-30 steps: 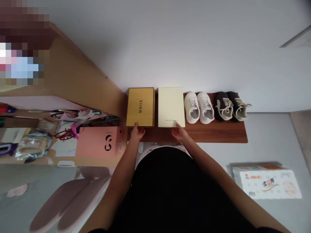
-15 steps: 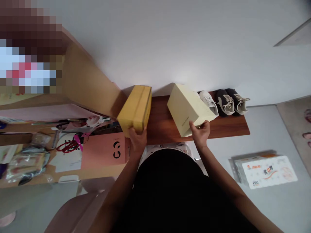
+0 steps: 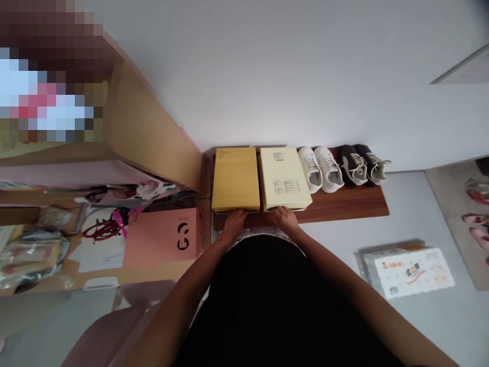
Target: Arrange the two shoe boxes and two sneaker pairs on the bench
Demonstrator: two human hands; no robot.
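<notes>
Two shoe boxes lie side by side on a low brown wooden shelf [image 3: 344, 208] against the white wall. The yellow box [image 3: 235, 177] is on the left, its plain side up. The cream box [image 3: 282, 176] is beside it, with a printed label facing up. My left hand [image 3: 234, 222] rests on the near end of the yellow box, fingers curled on its edge. At the cream box's near end sits my right hand [image 3: 284, 218], gripping the same way.
White sneakers [image 3: 320, 168] and dark sneakers [image 3: 362, 164] stand on the shelf right of the boxes. A tissue pack [image 3: 408, 271] lies on the grey floor at right. A pink box [image 3: 164, 236] and a cluttered wooden desk [image 3: 153, 132] are on the left.
Both boxes were lifted, turned over and set back down on the shelf. The yellow box's lettered face and the cream box's plain face no longer show.
</notes>
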